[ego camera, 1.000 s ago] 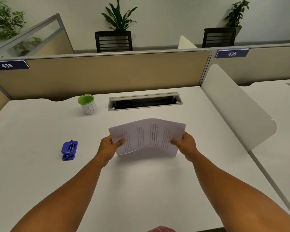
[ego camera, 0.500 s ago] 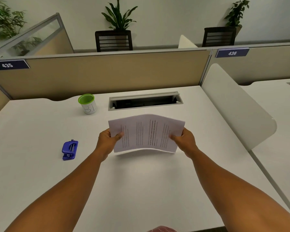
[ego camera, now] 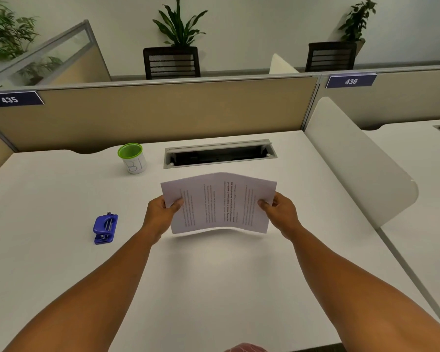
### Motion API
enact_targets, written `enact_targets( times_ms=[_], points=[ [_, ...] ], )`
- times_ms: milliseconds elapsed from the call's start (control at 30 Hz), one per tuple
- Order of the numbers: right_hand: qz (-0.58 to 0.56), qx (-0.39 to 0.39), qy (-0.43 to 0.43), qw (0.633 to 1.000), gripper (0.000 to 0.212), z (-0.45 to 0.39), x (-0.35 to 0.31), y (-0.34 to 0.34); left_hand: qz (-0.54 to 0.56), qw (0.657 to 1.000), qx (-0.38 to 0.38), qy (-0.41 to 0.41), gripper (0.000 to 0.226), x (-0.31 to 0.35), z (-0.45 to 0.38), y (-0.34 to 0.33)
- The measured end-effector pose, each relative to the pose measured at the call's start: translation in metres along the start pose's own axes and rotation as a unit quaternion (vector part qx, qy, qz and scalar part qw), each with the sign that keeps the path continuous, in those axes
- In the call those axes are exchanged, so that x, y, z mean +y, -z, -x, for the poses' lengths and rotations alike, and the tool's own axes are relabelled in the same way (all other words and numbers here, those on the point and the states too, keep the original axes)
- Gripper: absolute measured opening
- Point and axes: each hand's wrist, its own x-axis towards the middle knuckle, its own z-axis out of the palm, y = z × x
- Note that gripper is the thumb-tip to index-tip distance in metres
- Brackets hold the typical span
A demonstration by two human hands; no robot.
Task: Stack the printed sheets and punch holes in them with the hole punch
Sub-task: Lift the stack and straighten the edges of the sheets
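White counter (ego camera: 61,262) fills my view, a tan partition (ego camera: 163,115) behind it. Over its middle I have the printed sheets (ego camera: 219,204) held up on edge, bowed upward along the centre; over the last second the bundle has lifted slightly clear and its lower edge now hangs just above the surface, so I judge I am mid-jog, still squaring them. My left hand (ego camera: 160,214) and right hand (ego camera: 280,212) each pinch a side edge. Well apart to the left lies the blue hole punch (ego camera: 105,228), untouched
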Motion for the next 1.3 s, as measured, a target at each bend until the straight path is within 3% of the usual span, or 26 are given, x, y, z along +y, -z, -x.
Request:
enact_targets(
  times_ms=[200, 333, 633, 933, 1133, 1300],
  points=[
    [-0.072, 0.014, -0.014, 0.997, 0.023, -0.006, -0.004, 0.003, 0.035, 0.999, 0.017, -0.029, 0.011, 0.014, -0.002, 0.004],
    [-0.093, 0.037, -0.025, 0.995, 0.019, -0.01, -0.007, 0.003, 0.04, 0.998, 0.036, -0.037, 0.028, 0.024, -0.005, 0.004],
    [-0.2, 0.085, -0.075, 0.973, 0.011, -0.018, -0.007, 0.009, 0.137, 0.988, 0.065, 0.032, 0.033, 0.025, -0.008, 0.008],
    [-0.319, 0.119, -0.128, 0.932, 0.011, -0.024, -0.009, 0.004, 0.316, 0.943, 0.026, 0.098, 0.038, 0.042, 0.001, -0.017],
    [-0.41, 0.074, -0.154, 0.896, 0.032, -0.026, -0.02, -0.005, 0.301, 0.952, -0.019, 0.058, 0.023, 0.055, 0.008, -0.042],
    [-0.398, -0.029, -0.166, 0.902, 0.05, -0.023, -0.018, -0.007, 0.275, 0.959, -0.061, 0.022, 0.034, 0.062, 0.011, -0.05]
  ],
)
